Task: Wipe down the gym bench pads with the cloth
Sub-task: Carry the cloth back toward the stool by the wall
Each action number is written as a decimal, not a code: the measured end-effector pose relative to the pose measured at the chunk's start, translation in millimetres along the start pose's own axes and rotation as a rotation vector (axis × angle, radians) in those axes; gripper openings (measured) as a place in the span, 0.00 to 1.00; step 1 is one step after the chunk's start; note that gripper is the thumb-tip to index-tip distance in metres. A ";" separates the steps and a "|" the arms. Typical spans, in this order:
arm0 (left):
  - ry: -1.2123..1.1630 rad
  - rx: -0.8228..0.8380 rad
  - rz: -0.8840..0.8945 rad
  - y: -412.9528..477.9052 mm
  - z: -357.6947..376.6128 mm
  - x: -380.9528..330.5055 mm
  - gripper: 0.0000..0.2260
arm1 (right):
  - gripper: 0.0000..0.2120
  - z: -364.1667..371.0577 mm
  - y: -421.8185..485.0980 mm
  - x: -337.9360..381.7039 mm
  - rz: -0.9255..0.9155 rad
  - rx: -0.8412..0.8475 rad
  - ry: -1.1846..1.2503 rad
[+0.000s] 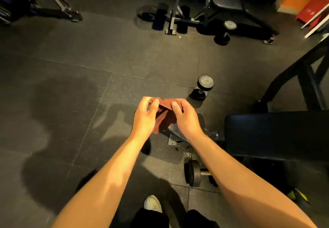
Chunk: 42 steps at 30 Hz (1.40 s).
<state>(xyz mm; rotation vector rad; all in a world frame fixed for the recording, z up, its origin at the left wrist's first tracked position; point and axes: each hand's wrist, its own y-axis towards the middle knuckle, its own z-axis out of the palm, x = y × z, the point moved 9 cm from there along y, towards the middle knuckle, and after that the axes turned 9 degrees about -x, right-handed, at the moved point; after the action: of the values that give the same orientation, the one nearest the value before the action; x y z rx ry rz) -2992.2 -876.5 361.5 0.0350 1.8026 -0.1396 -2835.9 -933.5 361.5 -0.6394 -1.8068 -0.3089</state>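
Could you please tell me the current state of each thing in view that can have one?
cloth: crumpled, held between both hands.
left hand: pinching the cloth's left side.
right hand: gripping the cloth's right side.
bench pad: bare, apart from the cloth.
dumbbell: resting on the floor, untouched.

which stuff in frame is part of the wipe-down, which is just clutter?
In the job:
- cloth, pinched by left hand and right hand
- bench pad, not yet touched

Lying about:
- near dumbbell on the floor beyond the hands
- dumbbell by the bench
- far dumbbell
- red boards, top right
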 end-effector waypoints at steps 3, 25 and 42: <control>0.043 -0.007 0.010 18.9 -39.9 -54.1 0.08 | 0.14 13.6 4.8 61.3 -0.009 0.091 -0.009; 0.158 0.171 0.238 388.1 -48.6 -229.6 0.08 | 0.08 131.1 300.0 269.6 -0.110 0.027 0.136; 0.264 0.373 0.174 696.9 -9.1 -240.4 0.07 | 0.09 211.8 555.1 334.0 -0.009 -0.256 0.049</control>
<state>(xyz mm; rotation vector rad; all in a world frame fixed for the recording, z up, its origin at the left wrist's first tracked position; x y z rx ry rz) -2875.7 -171.7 543.7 0.4941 2.0034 -0.3589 -2762.0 -281.9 547.3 -0.7946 -1.7384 -0.5635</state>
